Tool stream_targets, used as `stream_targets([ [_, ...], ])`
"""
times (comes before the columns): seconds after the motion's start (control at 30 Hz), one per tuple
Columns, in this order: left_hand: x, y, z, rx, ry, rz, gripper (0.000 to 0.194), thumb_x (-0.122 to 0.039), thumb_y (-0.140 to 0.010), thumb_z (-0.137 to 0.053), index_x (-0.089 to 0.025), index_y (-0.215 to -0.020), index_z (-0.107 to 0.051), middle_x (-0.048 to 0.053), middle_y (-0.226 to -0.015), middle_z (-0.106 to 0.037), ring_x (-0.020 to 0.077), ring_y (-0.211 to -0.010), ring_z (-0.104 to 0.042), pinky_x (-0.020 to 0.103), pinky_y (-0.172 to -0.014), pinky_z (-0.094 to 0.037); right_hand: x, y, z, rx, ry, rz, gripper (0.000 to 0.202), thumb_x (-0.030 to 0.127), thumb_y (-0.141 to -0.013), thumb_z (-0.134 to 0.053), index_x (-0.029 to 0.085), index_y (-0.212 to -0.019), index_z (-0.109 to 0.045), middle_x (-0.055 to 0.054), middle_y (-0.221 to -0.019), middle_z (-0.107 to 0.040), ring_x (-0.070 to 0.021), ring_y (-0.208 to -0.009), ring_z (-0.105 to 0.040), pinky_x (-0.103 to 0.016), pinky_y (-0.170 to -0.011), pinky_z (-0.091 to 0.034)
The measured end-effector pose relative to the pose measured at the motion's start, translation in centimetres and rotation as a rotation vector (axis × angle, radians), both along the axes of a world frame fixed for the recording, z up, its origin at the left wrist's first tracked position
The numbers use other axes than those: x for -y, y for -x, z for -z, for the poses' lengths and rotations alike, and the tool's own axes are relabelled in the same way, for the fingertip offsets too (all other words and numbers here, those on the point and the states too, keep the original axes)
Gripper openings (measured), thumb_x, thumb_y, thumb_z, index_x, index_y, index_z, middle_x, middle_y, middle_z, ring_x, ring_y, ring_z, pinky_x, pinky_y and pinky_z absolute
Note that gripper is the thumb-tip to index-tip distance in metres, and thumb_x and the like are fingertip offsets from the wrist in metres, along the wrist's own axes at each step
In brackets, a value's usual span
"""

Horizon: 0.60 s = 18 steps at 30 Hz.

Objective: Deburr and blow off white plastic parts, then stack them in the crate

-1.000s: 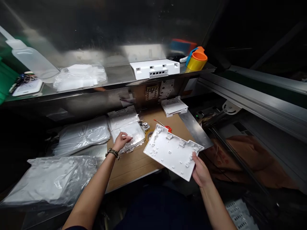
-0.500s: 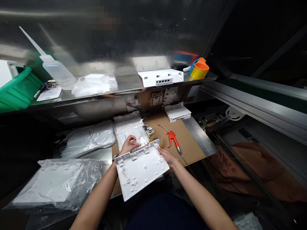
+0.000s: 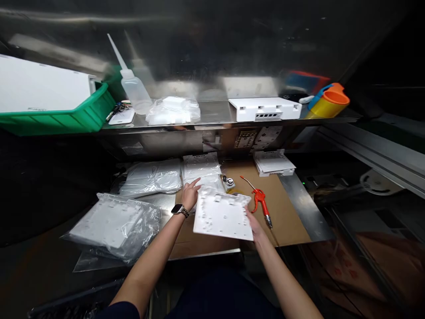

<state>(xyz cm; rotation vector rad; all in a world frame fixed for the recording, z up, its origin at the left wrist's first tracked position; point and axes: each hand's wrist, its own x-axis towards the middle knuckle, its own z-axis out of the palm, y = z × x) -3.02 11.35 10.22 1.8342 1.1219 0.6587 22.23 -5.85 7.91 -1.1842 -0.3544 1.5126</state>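
Observation:
A white plastic panel point(image 3: 223, 215) with small clips and posts is tilted above the cardboard. Its right edge is gripped by my right hand point(image 3: 253, 225). My left hand point(image 3: 191, 194), with a watch on the wrist, is just off the panel's upper left corner, a finger stretched out and nothing seen in it. Behind it lies a stack of white panels in clear plastic point(image 3: 202, 167). A small round metal-topped item point(image 3: 228, 181) stands behind the panel, and a roll of yellow tape point(image 3: 236, 192) is mostly hidden by it.
A red air gun point(image 3: 260, 200) lies on the cardboard point(image 3: 288, 217). Bagged panels point(image 3: 109, 221) are at the left, more panels point(image 3: 272, 162) at the back right. The shelf holds a green bin point(image 3: 59, 122), a squeeze bottle point(image 3: 137, 92), a white housing point(image 3: 265, 108) and a yellow-orange holder point(image 3: 328, 104).
The view has turned left, so the scene sits further right. The panel has been tilted and swung round in my right hand. My left hand has moved away from its top edge, with a finger extended.

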Motion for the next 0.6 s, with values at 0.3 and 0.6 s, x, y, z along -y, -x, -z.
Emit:
stream_targets([
  [0.3,-0.1,-4.3,-2.6,-0.056,-0.063,0.33,0.089,0.003,-0.068,-0.055,-0.027,-0.152,-0.051,0.005,-0.162,-0.046,0.0259,-0.131,-0.058,0.031,-0.088,-0.056,8.6,0.3,-4.3,0.595,-0.132,0.601,0.067,0.054,-0.094,-0.064,0.02,-0.15,-0.051,-0.015,-0.149,-0.059,-0.0324,-0.142,-0.052,-0.055,-0.12,-0.039],
  [0.6,1.0,-8.1,-4.0,-0.085,-0.193,0.111,0.06,0.0,-0.085,-0.048,-0.019,-0.141,-0.061,0.011,-0.143,-0.065,0.0196,-0.096,-0.072,0.033,-0.08,-0.06,9.2,3.8,-2.0,1.272,-0.452,0.235,0.049,0.035,-0.106,-0.043,0.019,-0.153,-0.049,-0.017,-0.133,-0.07,-0.0282,-0.121,-0.07,-0.04,-0.097,-0.06],
])
